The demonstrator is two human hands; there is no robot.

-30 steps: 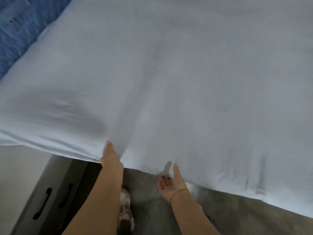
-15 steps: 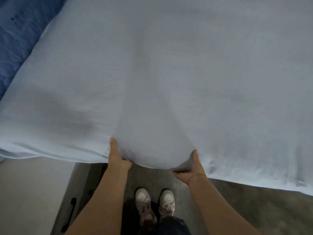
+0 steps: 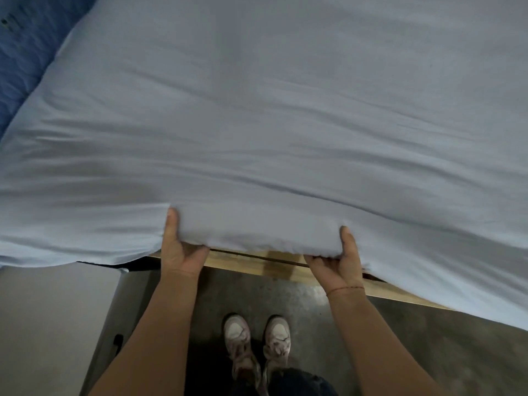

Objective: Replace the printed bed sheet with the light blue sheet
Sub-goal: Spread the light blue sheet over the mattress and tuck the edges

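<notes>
The light blue sheet (image 3: 271,115) covers nearly the whole mattress and hangs over its near edge. My left hand (image 3: 180,250) grips the sheet-covered mattress edge, thumb on top and fingers curled underneath. My right hand (image 3: 340,258) grips the same edge further right in the same way. Between my hands the edge is raised off the wooden bed frame (image 3: 274,264). The printed sheet is not in view.
A dark blue fabric (image 3: 25,52) lies at the far left of the bed. A grey cabinet with dark handles (image 3: 111,324) stands left of my feet. My shoes (image 3: 257,341) are on the concrete floor (image 3: 428,347) by the bed.
Both hands have moved apart along the near edge and lifted it, exposing the wooden frame. A second ago my right hand was open below the sheet; now it grips the edge.
</notes>
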